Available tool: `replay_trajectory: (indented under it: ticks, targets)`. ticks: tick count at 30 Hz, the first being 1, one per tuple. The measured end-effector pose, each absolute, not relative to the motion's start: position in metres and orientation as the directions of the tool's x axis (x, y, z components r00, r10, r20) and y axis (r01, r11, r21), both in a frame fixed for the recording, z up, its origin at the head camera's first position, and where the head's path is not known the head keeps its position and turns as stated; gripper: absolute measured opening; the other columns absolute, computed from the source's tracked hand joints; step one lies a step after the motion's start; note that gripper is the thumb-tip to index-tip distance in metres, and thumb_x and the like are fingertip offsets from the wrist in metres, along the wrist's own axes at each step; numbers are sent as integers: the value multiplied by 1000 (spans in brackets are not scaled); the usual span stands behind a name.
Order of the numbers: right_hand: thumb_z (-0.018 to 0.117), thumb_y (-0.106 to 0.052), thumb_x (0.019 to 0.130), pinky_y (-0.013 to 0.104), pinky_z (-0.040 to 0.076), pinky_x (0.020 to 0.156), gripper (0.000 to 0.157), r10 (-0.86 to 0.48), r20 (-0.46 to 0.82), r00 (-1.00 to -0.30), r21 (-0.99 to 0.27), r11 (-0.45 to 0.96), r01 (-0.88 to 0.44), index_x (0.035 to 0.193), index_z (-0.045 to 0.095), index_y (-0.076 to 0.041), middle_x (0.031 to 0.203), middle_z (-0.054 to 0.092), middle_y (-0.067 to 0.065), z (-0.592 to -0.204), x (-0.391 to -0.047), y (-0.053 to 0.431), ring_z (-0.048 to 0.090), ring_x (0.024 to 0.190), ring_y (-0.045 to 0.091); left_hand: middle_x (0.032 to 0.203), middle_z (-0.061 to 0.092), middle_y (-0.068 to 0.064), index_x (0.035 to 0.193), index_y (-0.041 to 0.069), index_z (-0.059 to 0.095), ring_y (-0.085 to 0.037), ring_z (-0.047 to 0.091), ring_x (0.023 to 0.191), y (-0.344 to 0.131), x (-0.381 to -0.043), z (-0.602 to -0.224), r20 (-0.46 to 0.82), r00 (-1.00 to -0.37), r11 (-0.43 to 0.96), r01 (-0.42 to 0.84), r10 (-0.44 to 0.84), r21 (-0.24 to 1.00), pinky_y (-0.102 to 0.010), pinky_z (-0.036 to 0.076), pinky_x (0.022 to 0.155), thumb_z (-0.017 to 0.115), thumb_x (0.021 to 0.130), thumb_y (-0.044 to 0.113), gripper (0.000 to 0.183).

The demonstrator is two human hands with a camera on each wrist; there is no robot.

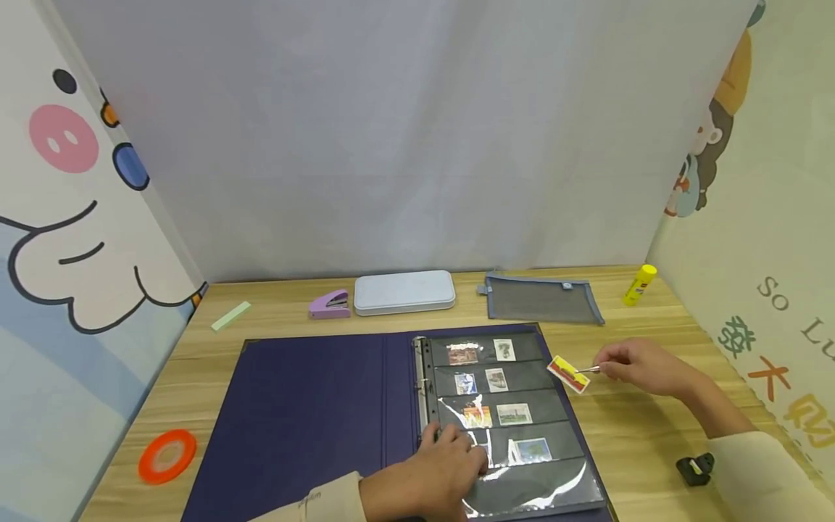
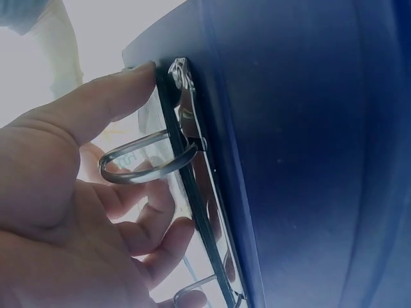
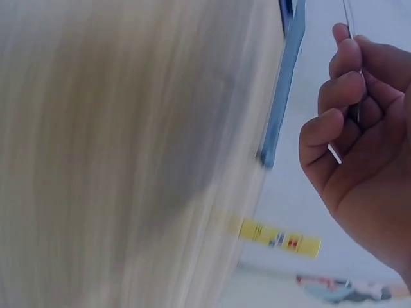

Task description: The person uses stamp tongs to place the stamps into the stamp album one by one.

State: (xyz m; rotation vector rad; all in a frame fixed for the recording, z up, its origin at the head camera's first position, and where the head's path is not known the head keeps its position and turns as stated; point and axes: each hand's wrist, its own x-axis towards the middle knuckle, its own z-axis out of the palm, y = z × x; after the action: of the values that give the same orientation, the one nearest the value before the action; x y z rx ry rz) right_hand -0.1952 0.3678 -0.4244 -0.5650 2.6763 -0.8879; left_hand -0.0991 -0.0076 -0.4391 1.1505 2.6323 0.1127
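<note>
My right hand (image 1: 646, 368) pinches slim metal tweezers (image 1: 591, 370) beside the album's right edge. At their tip is a yellow and red stamp (image 1: 567, 375), held over that edge. In the right wrist view the fingers curl round the tweezers (image 3: 349, 19), and the stamp is out of frame. A dark blue stamp album (image 1: 313, 399) lies open. Its black pocket page (image 1: 548, 428) carries several stamps under glossy clear strips. My left hand (image 1: 443, 464) rests on the page's lower left, fingers loosely bent, beside the metal rings (image 2: 148, 173). It hides part of the lower pockets.
Along the back stand a purple stapler (image 1: 330, 304), a pale case (image 1: 404, 293), a grey mesh pouch (image 1: 544, 299) and a yellow glue stick (image 1: 640, 284). An orange ring (image 1: 167, 456) lies left, a pale green strip (image 1: 231, 316) behind it. A small black object (image 1: 695, 469) sits near the right sleeve.
</note>
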Motion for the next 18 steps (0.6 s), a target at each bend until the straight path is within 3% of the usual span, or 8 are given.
replay_trajectory:
  ticks: [8, 13, 18]
  targets:
    - [57, -12, 94, 18, 39, 53, 13, -661, -104, -743, -685, 589, -429, 88, 68, -12, 68, 53, -13, -436, -198, 310, 43, 60, -5, 104, 56, 11, 109, 36, 55, -13, 45, 108, -14, -99, -438, -173, -636, 659, 721, 752, 213, -51, 33, 97, 86, 59, 46, 61]
    - [58, -16, 94, 19, 44, 57, 13, -739, -134, -661, -659, 564, -497, 88, 69, -17, 70, 60, -12, -436, -192, 283, 49, 63, -5, 106, 57, 12, 112, 38, 53, -12, 44, 110, -15, -101, -438, -194, -624, 653, 718, 757, 240, -54, 32, 99, 87, 61, 44, 61]
    - [58, -13, 93, 17, 45, 58, 14, -789, -174, -589, -645, 543, -538, 85, 68, -17, 67, 57, -15, -435, -184, 260, 47, 60, -8, 103, 57, 12, 114, 38, 50, -11, 42, 107, -15, -102, -439, -221, -622, 660, 705, 751, 259, -53, 31, 99, 88, 61, 42, 65]
